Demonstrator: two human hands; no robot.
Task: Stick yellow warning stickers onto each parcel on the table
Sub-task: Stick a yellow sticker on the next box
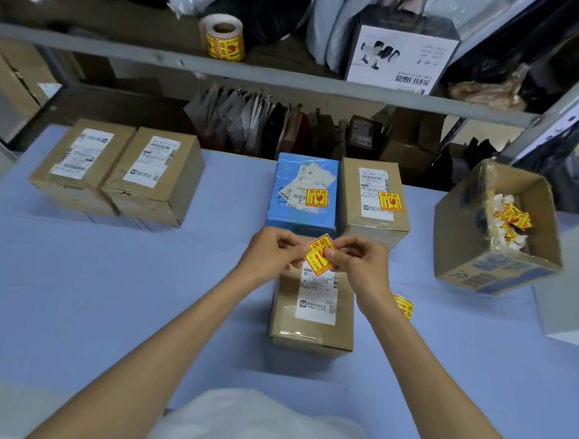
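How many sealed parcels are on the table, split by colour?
Brown parcels: 4
Blue parcels: 1
Total: 5

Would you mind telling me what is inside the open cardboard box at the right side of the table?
The open cardboard box holds crumpled white paper scraps and some yellow warning stickers. Its walls cover whatever lies deeper inside.
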